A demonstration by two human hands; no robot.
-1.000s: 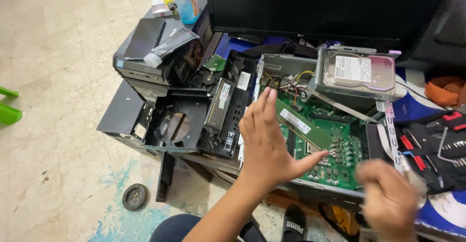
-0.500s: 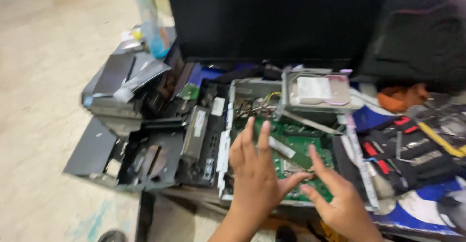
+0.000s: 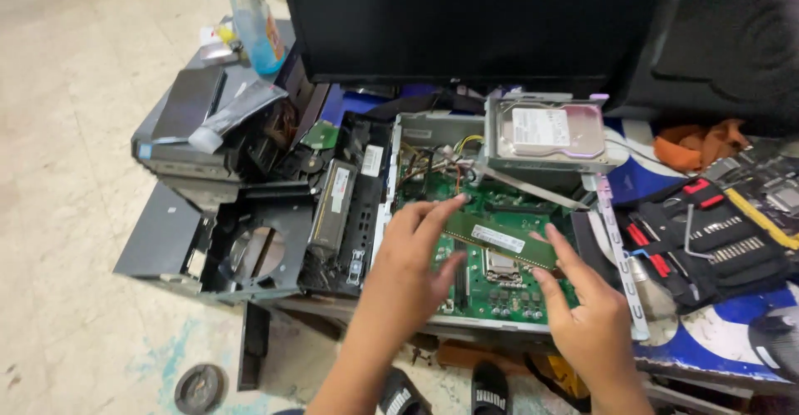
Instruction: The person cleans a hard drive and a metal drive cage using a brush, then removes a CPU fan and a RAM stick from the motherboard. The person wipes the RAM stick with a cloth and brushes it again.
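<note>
A green memory stick (image 3: 499,241) lies across the green motherboard (image 3: 508,286) inside an open computer case (image 3: 416,132). My left hand (image 3: 408,269) has its fingertips on the stick's left end. My right hand (image 3: 583,315) pinches the stick's right end with thumb and fingers. A hard drive (image 3: 553,132) in its metal cage sits just behind the board, under a black monitor (image 3: 466,19).
A black dismantled case (image 3: 250,248) and a stack of black drives (image 3: 179,124) lie to the left, with a blue bottle (image 3: 254,19) behind. A tool roll (image 3: 707,240) with red-handled tools is at right, an orange cloth (image 3: 695,144) beyond it. Sandals (image 3: 449,390) show below.
The camera has swung left and closer. My right hand rose from below the case to the board, and both hands closed on the memory stick's ends.
</note>
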